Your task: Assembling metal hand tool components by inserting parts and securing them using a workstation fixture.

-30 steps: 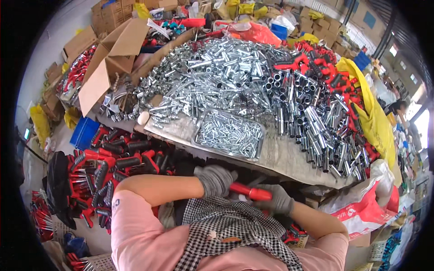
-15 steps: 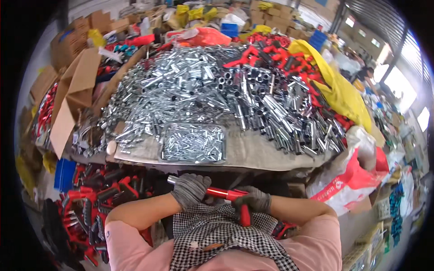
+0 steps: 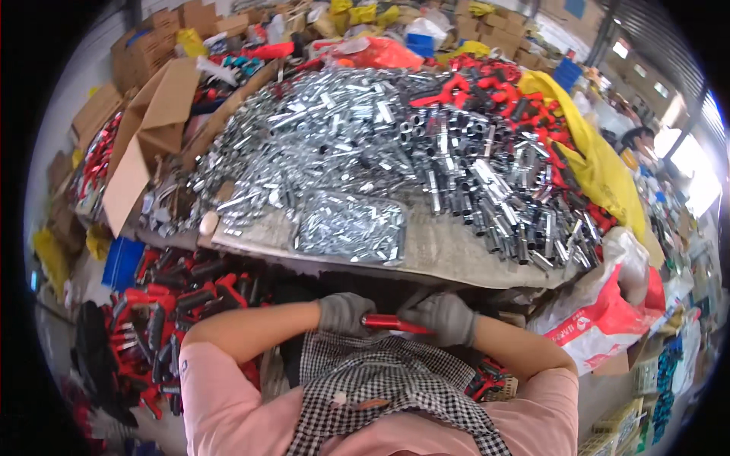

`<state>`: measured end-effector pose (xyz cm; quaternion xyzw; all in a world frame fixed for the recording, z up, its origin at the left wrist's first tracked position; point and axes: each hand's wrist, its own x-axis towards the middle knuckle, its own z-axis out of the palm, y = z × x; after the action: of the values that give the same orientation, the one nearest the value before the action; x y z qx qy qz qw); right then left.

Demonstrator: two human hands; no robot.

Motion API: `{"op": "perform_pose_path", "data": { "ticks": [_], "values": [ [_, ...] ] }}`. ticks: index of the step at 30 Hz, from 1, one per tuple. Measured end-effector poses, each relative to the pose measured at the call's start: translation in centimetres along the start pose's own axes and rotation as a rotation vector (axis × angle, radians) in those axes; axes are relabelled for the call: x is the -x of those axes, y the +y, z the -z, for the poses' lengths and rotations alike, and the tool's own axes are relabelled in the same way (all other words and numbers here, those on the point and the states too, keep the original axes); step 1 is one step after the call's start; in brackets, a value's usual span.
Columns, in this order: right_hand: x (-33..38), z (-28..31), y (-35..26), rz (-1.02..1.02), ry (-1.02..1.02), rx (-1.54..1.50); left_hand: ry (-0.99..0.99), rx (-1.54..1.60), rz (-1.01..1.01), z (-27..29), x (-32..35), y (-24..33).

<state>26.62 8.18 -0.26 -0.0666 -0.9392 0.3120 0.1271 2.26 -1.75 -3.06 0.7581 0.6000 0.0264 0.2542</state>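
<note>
A red tubular tool (image 3: 394, 323) lies crosswise in front of my checked apron, between my two gloved hands. My left hand (image 3: 345, 313), in a grey glove, is closed at its left end, where a shiny band shows. My right hand (image 3: 445, 318), gloved the same way, grips the other end and hides most of it. Beyond my hands, on the bench, a clear tray (image 3: 350, 254) holds many small metal pins. Behind it spreads a heap of small silvery metal parts (image 3: 319, 129), with chrome tubes (image 3: 494, 182) piled to the right.
The bench edge (image 3: 471, 281) runs just beyond my hands. Red and black tool parts (image 3: 163, 311) are heaped low on the left, near a blue bin (image 3: 120, 262). A cardboard box (image 3: 156, 114) stands at far left. On the right are a white-and-red sack (image 3: 601, 311) and yellow sheeting (image 3: 585, 144).
Both hands have shifted slightly right and the tool has turned. The silver tube end left of my left hand and the red part hanging below my right hand no longer show. The view has shifted.
</note>
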Motion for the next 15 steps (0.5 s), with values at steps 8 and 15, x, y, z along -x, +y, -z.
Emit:
{"op": "perform_pose_path", "data": {
  "ticks": [8, 15],
  "values": [
    [0.1, -5.5, 1.3, 0.005, 0.169, 0.545, -0.028, -0.137, -0.012, 1.5, 0.3, -0.7],
    [-2.4, -3.7, 0.2, -0.417, 0.359, -0.906, 0.389, -0.489, -0.083, 6.9, -2.1, -2.6]
  ]
}}
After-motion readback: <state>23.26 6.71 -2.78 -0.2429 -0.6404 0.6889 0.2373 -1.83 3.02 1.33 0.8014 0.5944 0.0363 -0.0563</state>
